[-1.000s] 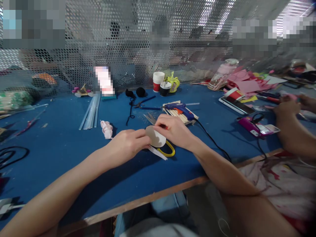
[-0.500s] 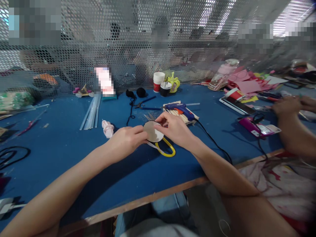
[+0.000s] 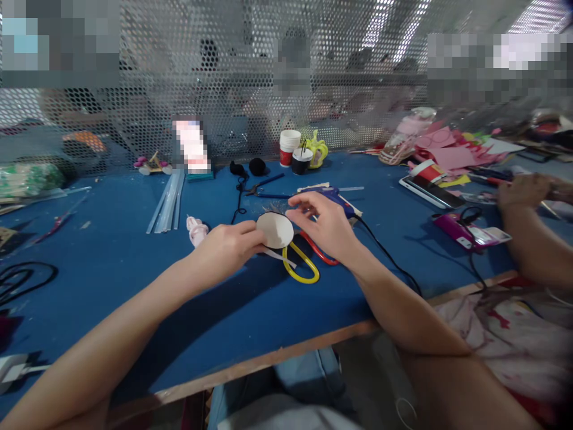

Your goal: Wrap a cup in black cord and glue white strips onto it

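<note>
My left hand pinches the left edge of a round white disc with a dark rim, its pale face turned up toward me. Whether it is a flat piece or the end of a cup, I cannot tell. My right hand is just off the disc's right side, fingers apart and curved, with nothing visible in them. Below the disc and that hand lie scissors with one yellow and one red handle; their blades are mostly hidden. A pale strip sticks out under the disc.
Behind my right hand lies a blue glue gun. Clear glue sticks, a pink-white bundle, pliers, black yarn and paper cups lie around. At right are a phone, a purple device and another person's arm.
My right hand has let go of the disc and moved slightly right, its fingers spreading. The disc stays in my left hand, shifted slightly up and left. The scissors' red handle now shows.
</note>
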`<action>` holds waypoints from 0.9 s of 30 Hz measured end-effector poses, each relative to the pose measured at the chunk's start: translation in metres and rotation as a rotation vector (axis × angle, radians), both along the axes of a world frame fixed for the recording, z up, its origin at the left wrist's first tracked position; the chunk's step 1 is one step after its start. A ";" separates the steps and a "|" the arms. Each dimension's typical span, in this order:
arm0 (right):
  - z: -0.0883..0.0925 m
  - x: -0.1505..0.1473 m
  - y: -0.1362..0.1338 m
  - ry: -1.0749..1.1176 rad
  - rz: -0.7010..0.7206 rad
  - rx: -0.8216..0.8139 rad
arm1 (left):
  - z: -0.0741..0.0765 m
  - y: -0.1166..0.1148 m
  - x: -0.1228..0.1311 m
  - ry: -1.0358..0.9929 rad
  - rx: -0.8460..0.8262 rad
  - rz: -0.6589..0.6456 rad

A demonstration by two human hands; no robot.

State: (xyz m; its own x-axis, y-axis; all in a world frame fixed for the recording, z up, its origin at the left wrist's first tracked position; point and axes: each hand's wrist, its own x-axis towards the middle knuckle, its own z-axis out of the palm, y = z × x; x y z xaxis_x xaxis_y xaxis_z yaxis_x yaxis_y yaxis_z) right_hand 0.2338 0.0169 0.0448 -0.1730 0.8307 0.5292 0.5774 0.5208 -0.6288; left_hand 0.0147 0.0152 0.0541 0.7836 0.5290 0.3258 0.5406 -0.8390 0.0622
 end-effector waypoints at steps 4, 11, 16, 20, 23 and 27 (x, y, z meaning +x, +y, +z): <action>0.005 -0.001 -0.008 -0.147 0.191 0.124 | -0.006 0.013 -0.003 -0.098 -0.129 0.108; -0.009 -0.010 -0.004 -0.312 0.288 -0.012 | -0.008 0.020 -0.003 -0.224 -0.378 0.183; -0.016 -0.009 0.002 -0.282 0.289 -0.043 | -0.009 0.021 -0.002 -0.232 -0.451 0.152; -0.019 -0.009 0.005 -0.287 0.296 -0.064 | -0.010 0.024 -0.004 -0.248 -0.502 0.146; -0.019 -0.009 0.006 -0.283 0.298 -0.058 | -0.009 0.027 -0.007 -0.250 -0.520 0.174; -0.016 -0.006 0.006 -0.229 0.332 -0.112 | -0.005 0.030 -0.013 -0.256 -0.483 0.170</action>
